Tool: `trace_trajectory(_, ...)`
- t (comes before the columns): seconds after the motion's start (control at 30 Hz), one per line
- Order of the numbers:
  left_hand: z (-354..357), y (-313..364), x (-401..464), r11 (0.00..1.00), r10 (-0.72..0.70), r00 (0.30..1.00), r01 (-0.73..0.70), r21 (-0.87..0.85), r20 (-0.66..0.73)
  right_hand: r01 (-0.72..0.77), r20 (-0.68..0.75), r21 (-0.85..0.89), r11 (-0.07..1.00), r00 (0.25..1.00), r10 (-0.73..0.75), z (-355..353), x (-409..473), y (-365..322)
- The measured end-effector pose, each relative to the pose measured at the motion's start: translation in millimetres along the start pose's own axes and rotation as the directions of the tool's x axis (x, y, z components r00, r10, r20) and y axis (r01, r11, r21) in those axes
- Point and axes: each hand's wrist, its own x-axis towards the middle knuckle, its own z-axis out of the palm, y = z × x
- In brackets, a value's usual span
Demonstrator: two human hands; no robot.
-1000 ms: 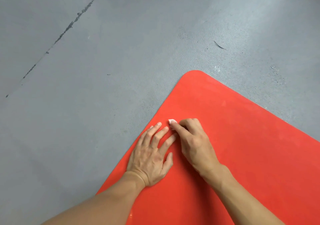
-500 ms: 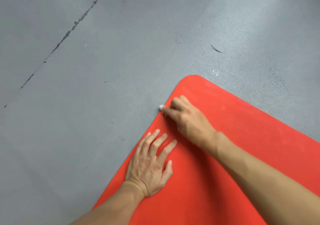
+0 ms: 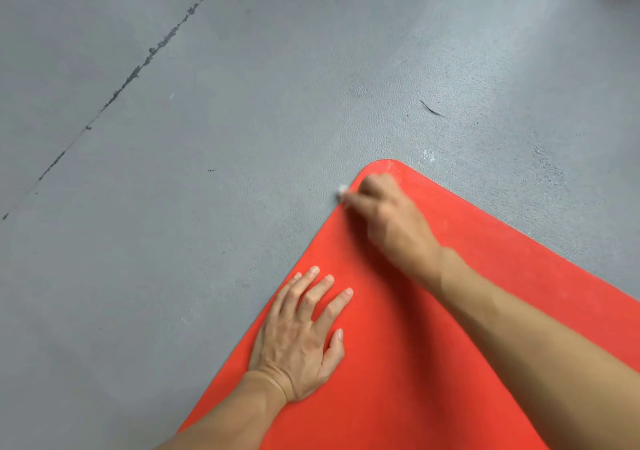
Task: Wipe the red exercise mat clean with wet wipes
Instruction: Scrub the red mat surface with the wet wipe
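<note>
Left hand (image 3: 298, 342) nearest: flat on mat, palm down, fingers straight and spread, holding nothing, close to mat's left edge. Right hand (image 3: 388, 214) farther out, arm stretched across mat, fingers curled, pinching small white wet wipe (image 3: 342, 193); hand blurred, grip detail unclear. Wipe sits at mat's left edge just below rounded far corner, only small tip showing. Smooth red exercise mat (image 3: 467, 311) lies flat on grey textured floor (image 3: 207, 207), faint pale marks near corner. Dark cracked seam (image 3: 138, 68) crosses floor far left. No readable writing.
</note>
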Motion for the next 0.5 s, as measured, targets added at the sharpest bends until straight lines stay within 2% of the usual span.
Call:
trace_trajectory(0.03, 0, 0, 0, 1.000, 0.002, 1.000, -0.002, 0.000, -0.003, -0.111, -0.084, -0.037, 0.993, 0.991, 0.108, -3, 12, 17)
trace_trajectory(0.1, 1, -1, 0, 1.000, 0.005, 1.000, -0.004, 0.005, -0.006, -0.371, -0.213, -0.032, 0.928, 0.910, 0.356, -7, 33, 37)
trace_trajectory(0.17, 1, -1, 0, 1.000, 0.005, 1.000, -0.005, 0.004, -0.006, -0.497, -0.257, 0.012, 0.868, 0.837, 0.483, 1, 32, 24)
trace_trajectory(0.23, 1, -1, -1, 1.000, 0.001, 1.000, -0.001, 0.007, -0.002, -0.449, -0.212, 0.046, 0.892, 0.869, 0.448, 9, 8, -7)
trace_trajectory(0.33, 0, 0, 0, 1.000, 0.006, 1.000, -0.006, 0.011, 0.003, -0.129, -0.013, 0.081, 0.988, 0.991, 0.130, 6, -43, -39)
trace_trajectory(0.4, 0, 0, 1, 1.000, 0.009, 1.000, -0.009, 0.011, -0.003, 0.023, 0.048, 0.020, 1.000, 0.999, -0.024, -7, -41, -14)
trace_trajectory(0.43, 0, -1, 1, 1.000, 0.010, 1.000, -0.010, 0.007, -0.007, -0.008, 0.008, -0.020, 1.000, 1.000, 0.008, -12, -32, 3)
trace_trajectory(0.5, 1, -1, 0, 1.000, 0.008, 1.000, -0.008, 0.003, -0.012, -0.248, -0.144, -0.052, 0.967, 0.960, 0.239, -18, -11, 36)
